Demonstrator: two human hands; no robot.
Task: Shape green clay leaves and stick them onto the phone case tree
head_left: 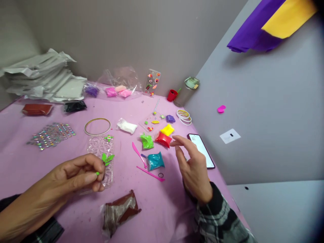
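Note:
My left hand [83,172] pinches a small ball of green clay [97,173] between thumb and fingers. It is over a clear phone case [108,177] with a raised pattern. Green leaf shapes [108,159] show just past my fingertips, and a green-petalled flower [108,138] is at the case's far end. My right hand [191,165] is raised on the right, thumb and forefinger apart, with nothing visible between them. Closest to its fingertips is a red clay packet [163,139]. Beside that are green [147,141], yellow [167,130] and teal [155,161] clay packets.
Pink modelling tools [139,154] lie mid-table. A brown clay packet [120,212] is at the front, a phone [202,150] at the right edge. Farther back are a gem sheet [52,135], tape rolls [184,116], a red cup [172,95], a bottle [186,92] and stacked packages [43,77].

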